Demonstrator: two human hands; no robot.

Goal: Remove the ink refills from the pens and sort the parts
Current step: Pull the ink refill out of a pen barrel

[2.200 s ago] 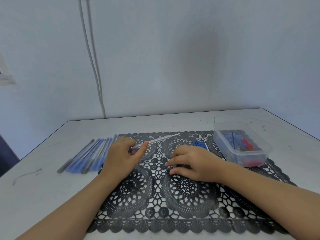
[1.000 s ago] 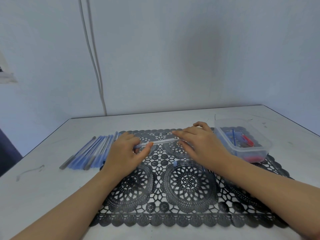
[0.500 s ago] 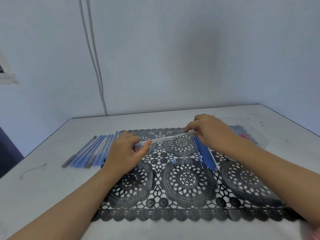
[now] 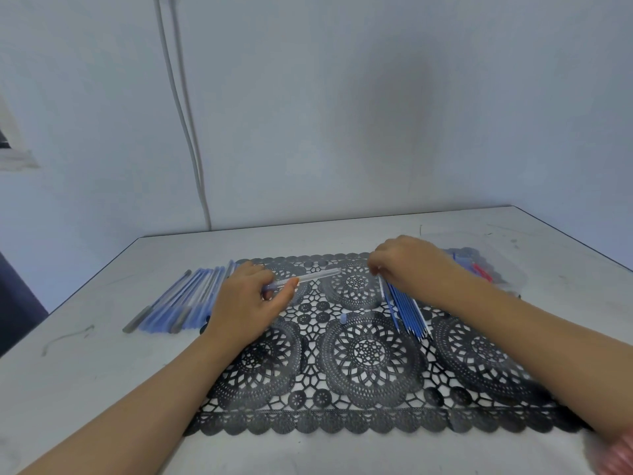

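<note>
My left hand point(image 4: 246, 303) pinches the near end of a clear pen barrel point(image 4: 317, 275), which points right over the black lace mat point(image 4: 370, 354). My right hand point(image 4: 407, 262) hovers just past the barrel's far end, apart from it. Its fingers are curled in a pinch above the far end of a pile of blue ink refills point(image 4: 407, 313). A thin pale refill seems to run from those fingers down beside the pile, mostly hidden. A small blue cap point(image 4: 343, 318) lies loose on the mat. A row of several pens point(image 4: 181, 299) lies left of the mat.
A clear plastic box point(image 4: 479, 269) with red and blue parts stands at the mat's far right, partly behind my right arm. Two cables point(image 4: 185, 132) run down the wall to the table's back edge. The table point(image 4: 85, 371) ends close on the left and right.
My right hand moved from the mat to the barrel's far end, then drew away to the right above the refill pile. My left hand kept its hold on the barrel.
</note>
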